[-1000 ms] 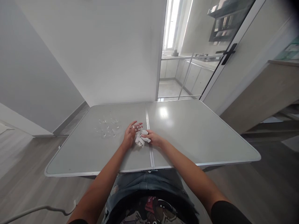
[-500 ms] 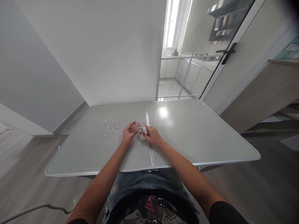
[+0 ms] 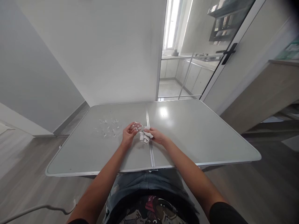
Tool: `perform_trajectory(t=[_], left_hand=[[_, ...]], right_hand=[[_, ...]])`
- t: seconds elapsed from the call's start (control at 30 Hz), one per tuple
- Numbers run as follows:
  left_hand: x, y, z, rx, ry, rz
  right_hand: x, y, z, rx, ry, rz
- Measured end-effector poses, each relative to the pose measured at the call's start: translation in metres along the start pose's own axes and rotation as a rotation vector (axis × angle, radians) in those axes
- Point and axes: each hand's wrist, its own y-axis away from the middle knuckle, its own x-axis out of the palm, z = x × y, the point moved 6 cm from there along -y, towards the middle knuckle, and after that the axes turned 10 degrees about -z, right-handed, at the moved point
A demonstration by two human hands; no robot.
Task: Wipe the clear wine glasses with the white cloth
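Our left hand (image 3: 128, 134) grips a small clear glass (image 3: 136, 126); our right hand (image 3: 157, 136) clutches a white cloth (image 3: 145, 136) at its three o'clock, above the tabletop (image 3: 198, 133).

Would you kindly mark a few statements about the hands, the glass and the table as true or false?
1. The left hand holds a small clear glass. True.
2. The right hand is empty. False: it grips a crumpled white cloth.
3. More small clear glasses stand on the table left of the hands. True.
4. The cloth lies by the table's far right corner. False: it is near the middle seam.
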Motion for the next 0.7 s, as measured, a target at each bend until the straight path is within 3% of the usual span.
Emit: perform_trajectory(t=[0.2,0.33,0.43,0.6,0.7], left_hand=[[-0.006,-0.003,0.0,0.061,-0.036,-0.073],[-0.005,-0.003,-0.002,0.082,-0.052,-0.078],[-0.006,-0.003,-0.001,0.068,-0.047,-0.066],[-0.004,-0.001,0.002,0.024,-0.016,-0.013],[-0.002,0.001,0.003,0.015,-0.023,0.01]], right_hand=[[0.001,0.007,0.027,-0.568,0.83,-0.21],[0.008,0.013,0.03,-0.711,1.014,-0.29],[0.005,0.008,0.024,-0.566,0.809,-0.267],[0.002,-0.001,-0.001,-0.046,0.029,-0.022],[0.001,0.001,-0.008,0.112,-0.162,0.008]])
